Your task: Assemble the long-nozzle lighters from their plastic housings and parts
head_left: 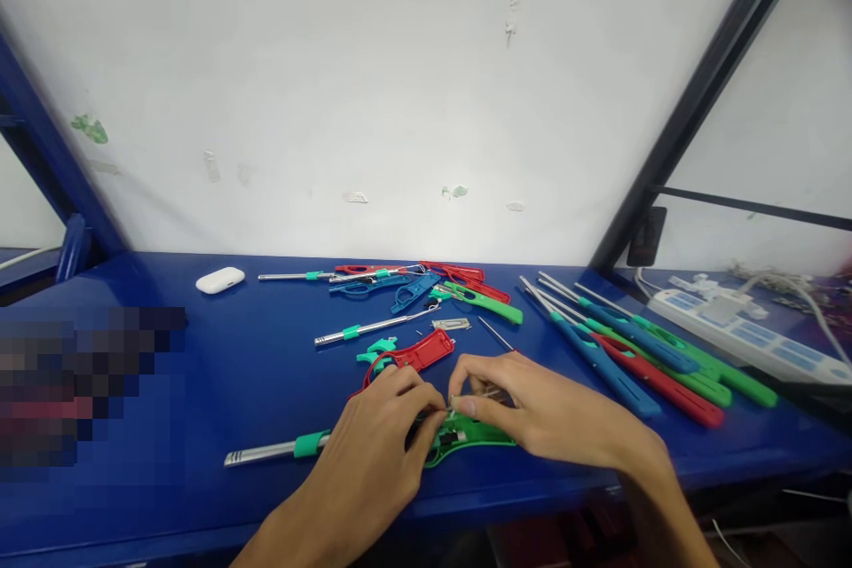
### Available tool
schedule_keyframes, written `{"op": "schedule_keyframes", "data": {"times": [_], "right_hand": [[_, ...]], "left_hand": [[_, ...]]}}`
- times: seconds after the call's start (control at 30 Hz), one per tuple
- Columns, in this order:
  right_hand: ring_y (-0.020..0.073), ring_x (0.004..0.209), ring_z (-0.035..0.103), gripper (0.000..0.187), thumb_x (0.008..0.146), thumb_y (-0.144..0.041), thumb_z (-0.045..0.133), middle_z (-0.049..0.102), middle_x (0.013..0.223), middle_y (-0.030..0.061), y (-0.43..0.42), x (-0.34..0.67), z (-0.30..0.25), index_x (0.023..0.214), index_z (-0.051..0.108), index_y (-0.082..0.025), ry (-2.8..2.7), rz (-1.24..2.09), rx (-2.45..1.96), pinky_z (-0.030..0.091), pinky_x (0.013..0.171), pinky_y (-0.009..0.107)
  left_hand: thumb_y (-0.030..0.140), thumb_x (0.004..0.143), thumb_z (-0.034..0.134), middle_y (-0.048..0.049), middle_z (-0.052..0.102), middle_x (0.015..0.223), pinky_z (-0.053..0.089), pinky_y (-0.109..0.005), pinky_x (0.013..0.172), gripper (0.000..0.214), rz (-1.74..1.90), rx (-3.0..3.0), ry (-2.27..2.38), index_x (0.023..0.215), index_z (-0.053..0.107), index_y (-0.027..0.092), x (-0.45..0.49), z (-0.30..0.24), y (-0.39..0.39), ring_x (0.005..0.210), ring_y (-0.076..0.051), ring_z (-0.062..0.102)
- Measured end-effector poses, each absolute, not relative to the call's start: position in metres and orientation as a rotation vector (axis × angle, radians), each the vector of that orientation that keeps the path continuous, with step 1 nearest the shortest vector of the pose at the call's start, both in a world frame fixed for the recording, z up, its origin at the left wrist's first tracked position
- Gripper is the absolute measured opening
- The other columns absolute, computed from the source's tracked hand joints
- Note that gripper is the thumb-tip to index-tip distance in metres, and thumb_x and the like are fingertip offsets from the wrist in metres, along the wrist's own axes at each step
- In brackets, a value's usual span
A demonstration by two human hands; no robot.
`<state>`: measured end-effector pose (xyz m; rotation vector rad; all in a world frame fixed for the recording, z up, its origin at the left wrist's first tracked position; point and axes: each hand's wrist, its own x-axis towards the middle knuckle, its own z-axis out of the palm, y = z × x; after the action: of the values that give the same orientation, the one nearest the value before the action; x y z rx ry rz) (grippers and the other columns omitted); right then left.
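Observation:
An opened gas lighter lies near the table's front edge, its green handle shell (476, 433) under my hands and its metal tube (266, 454) with a teal collar (310, 445) pointing left. My left hand (382, 444) bends over the middle of it, thumb and fingertips pinched together. My right hand (532, 404) meets it from the right, thumb and index closed at a tiny pale part above the shell. What either pinch holds is mostly hidden by the fingers. Just behind my left hand lie a red handle shell (426, 351) and a teal trigger piece (378, 351).
Behind lie a loose lighter tube (366, 329), a small metal piece (451, 324), a thin screwdriver (496, 334) and a pile of blue, red and green shells (416, 288). Several whole lighters (639, 355) rest at right, near a power strip (745, 333). A white case (220, 280) sits back left.

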<state>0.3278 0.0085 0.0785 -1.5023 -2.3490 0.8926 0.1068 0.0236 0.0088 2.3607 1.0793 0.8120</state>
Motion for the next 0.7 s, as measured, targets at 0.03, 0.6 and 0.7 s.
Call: {"op": "schedule_keyframes", "data": {"times": [0.03, 0.6, 0.7], "right_hand": [[0.0181, 0.085, 0.056, 0.022, 0.109, -0.043, 0.051, 0.064, 0.082, -0.0042, 0.0085, 0.3283, 0.0788, 0.103, 0.066, -0.029, -2.348, 0.894, -1.503, 0.040, 0.076, 0.029], [0.0193, 0.081, 0.051, 0.018, 0.107, -0.043, 0.054, 0.060, 0.080, -0.0033, 0.0088, 0.3257, 0.0771, 0.108, 0.063, -0.028, -2.313, 0.941, -1.512, 0.038, 0.072, 0.030], [0.0171, 0.075, 0.047, 0.019, 0.105, -0.042, 0.058, 0.055, 0.080, -0.0061, 0.0099, 0.3261, 0.0756, 0.121, 0.056, -0.031, -2.305, 1.000, -1.486, 0.036, 0.068, 0.028]], "left_hand": [[0.017, 0.103, 0.057, -0.0009, 0.071, 0.098, 0.047, -0.034, 0.081, 0.019, 0.814, 2.361, 1.081, 0.096, 0.072, 0.026, 0.1068, 0.0089, 0.0235, 0.093, -0.021, 0.066], [0.016, 0.104, 0.054, -0.0025, 0.069, 0.099, 0.048, -0.033, 0.079, 0.022, 0.818, 2.397, 1.066, 0.098, 0.073, 0.024, 0.1063, 0.0109, 0.0221, 0.092, -0.021, 0.065], [0.015, 0.104, 0.054, -0.0029, 0.069, 0.098, 0.048, -0.033, 0.079, 0.022, 0.826, 2.406, 1.066, 0.097, 0.073, 0.023, 0.1073, 0.0103, 0.0231, 0.092, -0.021, 0.066]]}}
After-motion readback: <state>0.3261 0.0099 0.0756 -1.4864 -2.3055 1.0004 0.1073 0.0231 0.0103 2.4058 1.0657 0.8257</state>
